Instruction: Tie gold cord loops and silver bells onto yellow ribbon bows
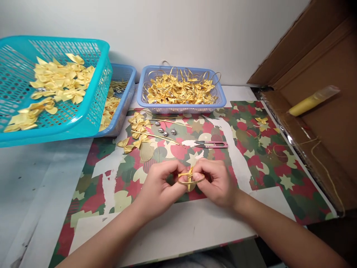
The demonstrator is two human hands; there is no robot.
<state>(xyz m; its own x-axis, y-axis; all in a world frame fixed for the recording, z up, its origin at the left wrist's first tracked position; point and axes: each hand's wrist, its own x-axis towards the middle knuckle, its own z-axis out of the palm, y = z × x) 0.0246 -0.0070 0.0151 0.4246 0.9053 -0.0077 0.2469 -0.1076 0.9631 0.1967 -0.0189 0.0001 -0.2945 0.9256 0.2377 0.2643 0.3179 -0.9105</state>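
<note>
Over the front of the patterned sheet, my left hand (164, 186) and my right hand (216, 181) face each other. Between them is a yellow ribbon bow (190, 173) with a gold cord (191, 182) curved in a loop across it. Both hands pinch this piece between thumb and fingers, one at each side; the fingers hide part of it. Behind my hands lie several yellow bows (139, 128), lengths of gold cord (161, 137) and several small silver bells (165, 133). Thread snips (211, 144) with a pink handle rest just beyond my right hand.
A turquoise basket (95, 102) of bows sits at left, overlapping a blue basket (122, 111). Another blue basket (181, 108) at the back holds bows with cords. Cardboard (315, 67) walls the right side, with a yellow tube (312, 101) sticking out. One bow (261, 120) lies near it.
</note>
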